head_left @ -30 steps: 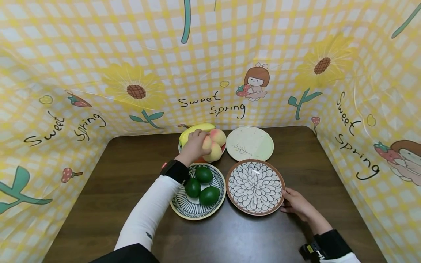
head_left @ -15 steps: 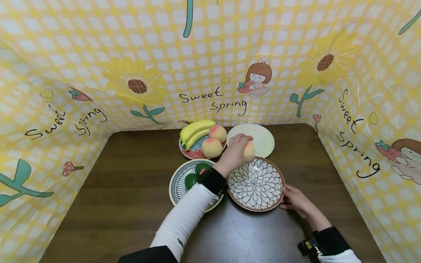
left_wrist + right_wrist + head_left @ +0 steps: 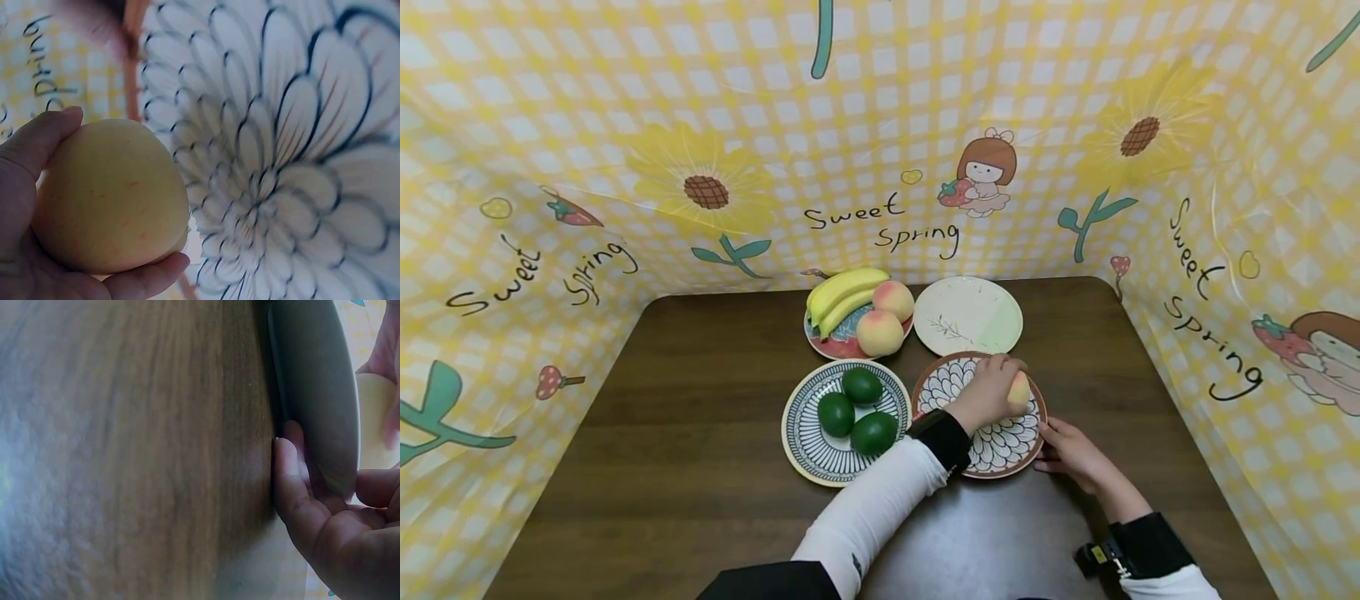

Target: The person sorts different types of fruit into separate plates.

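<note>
My left hand [image 3: 988, 392] holds a peach [image 3: 112, 197] over the right half of the brown-rimmed plate [image 3: 940, 379] with a flower pattern. In the left wrist view its thumb and fingers curl round the fruit's sides. My right hand [image 3: 1075, 454] grips that plate's right edge. The right wrist view shows the right thumb on the rim and the fingers [image 3: 290, 469] under the plate's underside [image 3: 319, 394]. Two more peaches [image 3: 880, 332] lie beside bananas [image 3: 846, 300] on a red and blue plate [image 3: 842, 348] at the back.
Left of the flower plate stands a striped plate [image 3: 805, 446] bearing three green avocado-like fruits [image 3: 874, 433]. A pale plate [image 3: 970, 312] with a twig print sits behind. Yellow checked cloth [image 3: 850, 125] walls the wooden table [image 3: 685, 433] at the back and sides.
My left hand has taken a peach from the back plate and carried it right and toward me, over the flower plate. The right hand has kept its grip on the rim.
</note>
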`<state>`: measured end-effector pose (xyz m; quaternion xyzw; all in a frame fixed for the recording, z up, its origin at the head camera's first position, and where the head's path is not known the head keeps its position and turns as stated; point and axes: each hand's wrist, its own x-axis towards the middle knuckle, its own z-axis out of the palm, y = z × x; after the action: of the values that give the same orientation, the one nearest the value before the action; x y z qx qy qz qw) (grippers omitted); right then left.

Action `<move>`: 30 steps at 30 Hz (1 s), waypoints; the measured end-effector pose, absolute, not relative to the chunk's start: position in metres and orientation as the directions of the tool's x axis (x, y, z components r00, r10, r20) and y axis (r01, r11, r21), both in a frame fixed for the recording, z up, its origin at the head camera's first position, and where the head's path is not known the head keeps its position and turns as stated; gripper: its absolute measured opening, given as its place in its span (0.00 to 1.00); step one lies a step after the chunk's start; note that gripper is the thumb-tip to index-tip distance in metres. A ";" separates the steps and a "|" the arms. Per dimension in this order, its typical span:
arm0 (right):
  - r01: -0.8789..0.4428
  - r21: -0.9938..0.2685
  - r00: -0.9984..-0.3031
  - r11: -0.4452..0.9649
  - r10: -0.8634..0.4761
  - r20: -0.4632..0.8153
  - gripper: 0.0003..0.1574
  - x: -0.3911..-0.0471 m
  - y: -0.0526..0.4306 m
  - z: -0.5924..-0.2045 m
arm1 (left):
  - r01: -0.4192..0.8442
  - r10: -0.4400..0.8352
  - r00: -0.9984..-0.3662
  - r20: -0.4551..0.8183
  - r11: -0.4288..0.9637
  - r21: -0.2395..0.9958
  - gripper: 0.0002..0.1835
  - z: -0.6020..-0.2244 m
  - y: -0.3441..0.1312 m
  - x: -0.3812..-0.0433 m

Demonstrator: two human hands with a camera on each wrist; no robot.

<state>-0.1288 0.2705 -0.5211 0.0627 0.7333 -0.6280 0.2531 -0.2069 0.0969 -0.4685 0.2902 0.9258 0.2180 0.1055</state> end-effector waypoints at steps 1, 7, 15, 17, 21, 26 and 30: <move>0.406 -0.891 -0.865 0.201 -0.229 -0.446 0.35 -0.129 0.271 -0.522 | 0.505 0.593 -0.802 -0.071 0.736 0.450 0.34 -0.472 0.099 -0.205; 0.391 -0.899 -0.870 0.194 -0.240 -0.431 0.35 -0.127 0.270 -0.524 | 0.586 0.653 -0.750 -0.104 0.730 0.351 0.38 -0.482 0.102 -0.200; 0.394 -0.899 -0.871 0.190 -0.236 -0.431 0.34 -0.127 0.270 -0.524 | 0.537 0.647 -0.716 -0.260 0.750 0.387 0.39 -0.472 0.099 -0.204; 0.395 -0.899 -0.868 0.191 -0.242 -0.433 0.35 -0.127 0.271 -0.524 | 0.528 0.643 -0.710 -0.286 0.756 0.387 0.40 -0.470 0.098 -0.204; 0.395 -0.900 -0.866 0.185 -0.251 -0.432 0.35 -0.126 0.272 -0.525 | 0.539 0.653 -0.696 -0.299 0.750 0.383 0.43 -0.468 0.097 -0.206; 0.396 -0.901 -0.865 0.180 -0.256 -0.431 0.36 -0.126 0.273 -0.524 | 0.546 0.668 -0.696 -0.262 0.730 0.412 0.47 -0.460 0.089 -0.213; 0.403 -0.896 -0.862 0.189 -0.252 -0.441 0.37 -0.127 0.272 -0.523 | 0.496 0.640 -0.737 -0.219 0.732 0.467 0.47 -0.439 0.070 -0.231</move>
<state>-0.1274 0.2717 -0.5229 0.0520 0.7267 -0.6346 0.2579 -0.2307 0.0696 -0.4392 0.3116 0.9117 0.1925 0.1861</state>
